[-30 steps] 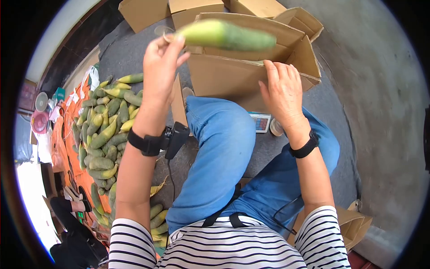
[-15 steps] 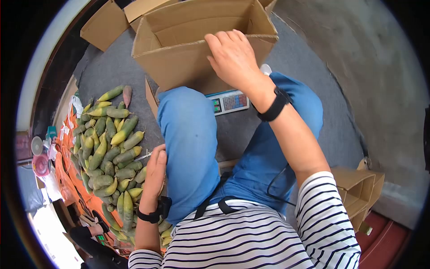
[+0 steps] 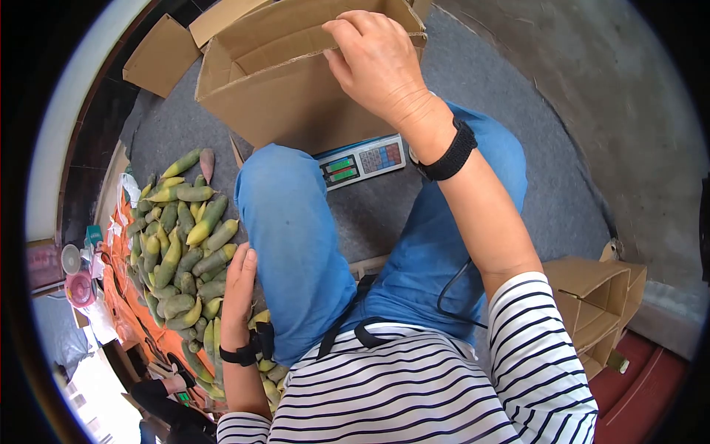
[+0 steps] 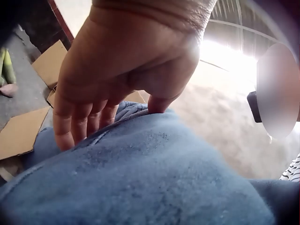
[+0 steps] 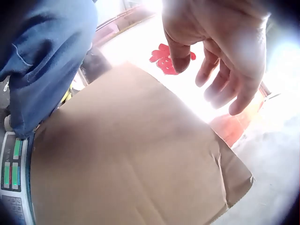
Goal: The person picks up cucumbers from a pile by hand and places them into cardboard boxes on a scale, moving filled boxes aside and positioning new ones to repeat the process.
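Observation:
My left hand [image 3: 238, 296] rests against the outer side of the left trouser leg [image 3: 296, 229], fingers fairly straight and holding nothing. In the left wrist view its fingertips touch the blue cloth. Over the near rim of a tall cardboard box [image 3: 296, 111] hovers my right hand [image 3: 379, 66], its fingers loosely bent. A gap shows between those fingers and the box edge in the right wrist view. Beneath the box, a digital scale [image 3: 362, 163] with lit green displays pokes out towards me. The bottom of the box is hidden.
A heap of green radishes [image 3: 177, 251] lies on the left, partly on an orange sheet [image 3: 118, 259]. More cardboard boxes [image 3: 163, 55] stand at the far left, and an open carton [image 3: 599, 296] sits at the right. A wall [image 3: 592, 96] runs along the right side.
One second ago my left hand held a green radish over the box; now it is down at the left leg without it. My right hand has lifted off the rim. The head view has shifted.

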Demonstrator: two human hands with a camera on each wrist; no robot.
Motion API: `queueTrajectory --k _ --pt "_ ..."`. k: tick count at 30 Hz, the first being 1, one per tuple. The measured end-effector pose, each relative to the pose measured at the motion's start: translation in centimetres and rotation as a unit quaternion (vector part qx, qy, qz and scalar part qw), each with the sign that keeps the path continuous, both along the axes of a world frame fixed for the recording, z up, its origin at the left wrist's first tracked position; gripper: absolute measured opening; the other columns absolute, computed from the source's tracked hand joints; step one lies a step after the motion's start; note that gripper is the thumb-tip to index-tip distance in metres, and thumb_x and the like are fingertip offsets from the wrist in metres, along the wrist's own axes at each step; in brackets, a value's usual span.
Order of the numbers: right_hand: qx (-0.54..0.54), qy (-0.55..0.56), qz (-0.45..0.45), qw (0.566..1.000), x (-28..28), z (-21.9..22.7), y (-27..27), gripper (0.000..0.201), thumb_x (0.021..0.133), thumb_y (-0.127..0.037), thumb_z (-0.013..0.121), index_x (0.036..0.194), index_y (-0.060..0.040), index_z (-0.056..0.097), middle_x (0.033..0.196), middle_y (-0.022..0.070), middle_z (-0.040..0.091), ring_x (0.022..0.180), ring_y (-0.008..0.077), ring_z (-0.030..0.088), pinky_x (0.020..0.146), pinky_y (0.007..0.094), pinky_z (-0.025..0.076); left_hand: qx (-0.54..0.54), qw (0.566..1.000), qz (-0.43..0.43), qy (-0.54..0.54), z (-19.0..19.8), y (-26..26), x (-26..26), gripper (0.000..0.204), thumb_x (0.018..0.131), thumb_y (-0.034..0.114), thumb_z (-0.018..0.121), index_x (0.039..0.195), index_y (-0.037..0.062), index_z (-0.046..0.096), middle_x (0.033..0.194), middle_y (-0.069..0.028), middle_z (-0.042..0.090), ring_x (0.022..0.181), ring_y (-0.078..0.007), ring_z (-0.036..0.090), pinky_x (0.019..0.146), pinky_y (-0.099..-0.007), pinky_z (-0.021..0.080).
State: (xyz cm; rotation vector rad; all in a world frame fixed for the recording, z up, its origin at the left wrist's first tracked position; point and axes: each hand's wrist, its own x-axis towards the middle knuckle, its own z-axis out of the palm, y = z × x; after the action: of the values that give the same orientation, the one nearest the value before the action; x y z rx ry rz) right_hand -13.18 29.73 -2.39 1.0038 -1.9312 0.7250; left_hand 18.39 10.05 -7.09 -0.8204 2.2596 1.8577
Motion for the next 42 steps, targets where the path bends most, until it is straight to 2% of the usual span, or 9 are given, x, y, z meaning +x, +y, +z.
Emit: queueTrajectory --k 10,20,22,26,28,34,39,41,42 --pt "0.051 -0.057 -0.033 0.997 1.0 0.6 1.1 0.022 0.080 -0.016 0.065 0.100 -0.0058 0.064 0.102 0.0085 0.063 0.095 0.0278 0.060 0.084 0.0397 0.048 -0.010 0.999 0.000 0.031 -1.2 0.1 0.4 0.046 0.101 0.038 0.040 0.117 -0.0028 0.053 0.112 -0.0074 0.056 0.103 -0.0148 0.049 0.093 -0.0274 0.037" --pt "0.069 -0.063 -0.027 0.995 0.9 0.0 1.1 0.020 0.080 -0.016 0.065 0.098 -0.0060 0.064 0.101 0.0079 0.063 0.094 0.0276 0.060 0.084 0.0399 0.048 -0.043 0.999 -0.014 0.027 -1.3 -0.1 0.6 0.046 0.101 0.038 0.038 0.114 -0.0031 0.054 0.106 -0.0065 0.057 0.100 -0.0145 0.050 0.091 -0.0273 0.038" --pt "0.024 -0.018 0.003 1.000 0.6 -0.1 0.9 0.011 0.076 -0.013 0.066 0.082 -0.0045 0.062 0.086 0.0103 0.060 0.083 0.0293 0.060 0.077 0.0405 0.048 -0.051 0.999 -0.005 0.020 -1.0 -0.1 0.7 0.045 0.101 0.037 0.039 0.114 -0.0028 0.055 0.106 -0.0067 0.057 0.099 -0.0141 0.050 0.090 -0.0273 0.038" --pt "0.057 -0.047 -0.017 0.997 0.9 0.5 0.9 0.016 0.082 -0.014 0.064 0.096 -0.0071 0.064 0.097 0.0073 0.063 0.090 0.0271 0.061 0.078 0.0384 0.050 -0.074 0.997 0.000 -0.002 -1.3 -0.5 1.1 0.044 0.101 0.037 0.039 0.114 -0.0026 0.054 0.105 -0.0070 0.057 0.097 -0.0134 0.050 0.090 -0.0267 0.038" --pt "-0.008 -0.014 0.014 1.000 1.3 1.4 0.6 0.008 0.078 -0.014 0.065 0.080 -0.0072 0.060 0.079 0.0086 0.060 0.077 0.0280 0.061 0.067 0.0394 0.051 -0.075 0.996 -0.005 0.048 -1.0 -0.3 0.9 0.043 0.100 0.036 0.043 0.114 -0.0020 0.055 0.101 -0.0070 0.058 0.095 -0.0131 0.051 0.088 -0.0266 0.040" --pt "-0.001 -0.086 0.089 0.992 7.6 6.0 4.2 0.005 0.081 -0.006 0.065 0.082 -0.0062 0.060 0.076 0.0065 0.061 0.071 0.0260 0.059 0.062 0.0341 0.047 -0.103 0.995 -0.007 -0.004 -1.1 -1.4 1.7 0.038 0.096 0.033 0.053 0.114 -0.0006 0.057 0.094 -0.0078 0.060 0.088 -0.0153 0.055 0.081 -0.0290 0.045" --pt "0.084 -0.145 0.022 0.986 10.4 5.2 8.7 0.007 0.080 -0.001 0.065 0.086 -0.0035 0.061 0.078 0.0088 0.061 0.072 0.0261 0.060 0.064 0.0338 0.048 -0.061 0.998 0.025 0.017 -7.4 -5.3 0.0 0.048 0.090 0.032 0.062 0.124 -0.0003 0.051 0.110 -0.0167 0.061 0.106 -0.0242 0.058 0.092 -0.0339 0.045" --pt "0.086 -0.159 0.005 0.984 10.6 4.3 10.2 0.007 0.081 -0.001 0.065 0.086 -0.0031 0.061 0.079 0.0090 0.061 0.073 0.0257 0.060 0.065 0.0332 0.048 -0.297 0.950 -0.017 0.090 -11.9 -7.3 -1.4 0.063 0.084 0.026 0.067 0.135 0.0007 0.040 0.128 -0.0242 0.050 0.123 -0.0323 0.048 0.102 -0.0382 0.039" --pt "0.087 -0.178 -0.020 0.980 10.6 4.0 10.8 0.006 0.081 -0.001 0.064 0.087 -0.0027 0.062 0.080 0.0093 0.061 0.073 0.0253 0.060 0.065 0.0326 0.048 -0.296 0.950 -0.012 0.093 -13.2 -7.7 -2.3 0.063 0.084 0.026 0.067 0.135 0.0007 0.040 0.128 -0.0242 0.050 0.123 -0.0323 0.048 0.102 -0.0382 0.039"
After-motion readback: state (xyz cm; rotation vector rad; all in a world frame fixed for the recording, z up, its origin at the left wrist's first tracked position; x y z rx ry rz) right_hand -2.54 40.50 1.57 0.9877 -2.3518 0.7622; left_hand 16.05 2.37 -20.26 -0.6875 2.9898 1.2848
